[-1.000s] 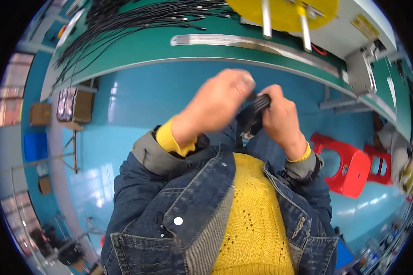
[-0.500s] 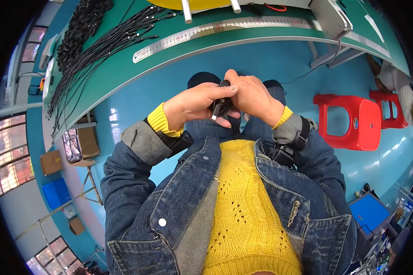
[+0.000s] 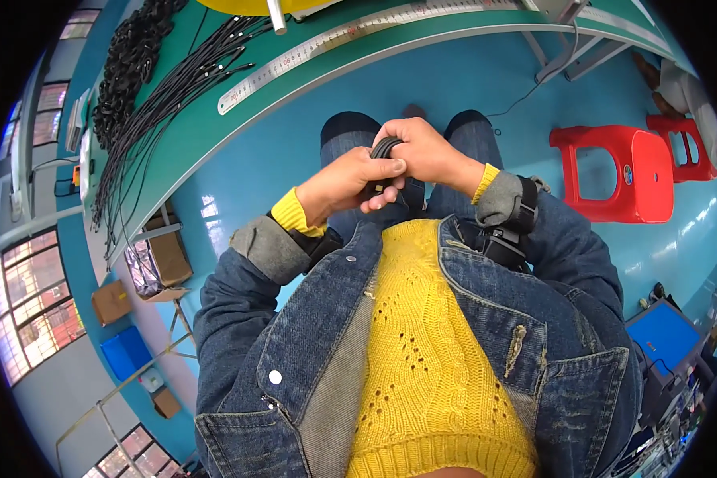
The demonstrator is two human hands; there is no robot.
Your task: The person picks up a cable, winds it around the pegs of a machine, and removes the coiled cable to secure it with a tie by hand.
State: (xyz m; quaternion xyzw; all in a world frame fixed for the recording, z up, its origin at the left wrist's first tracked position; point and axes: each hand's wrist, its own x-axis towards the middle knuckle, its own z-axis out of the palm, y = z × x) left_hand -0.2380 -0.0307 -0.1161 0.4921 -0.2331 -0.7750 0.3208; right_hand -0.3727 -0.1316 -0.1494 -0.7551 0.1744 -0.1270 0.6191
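Fingers of left hand and right hand are closed round coil, judged light, springy; best pinched crosswise between fingertips.

The head view looks steeply down from the wearer's head — a wide fisheye, close enough for the jacket to fill the lower middle. The hands show just above centre, the bench beyond them along the top.

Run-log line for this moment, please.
left hand: gripping coiled black cable | right hand: gripping same coil | green workbench: black cables, steel ruler | right side: red stools
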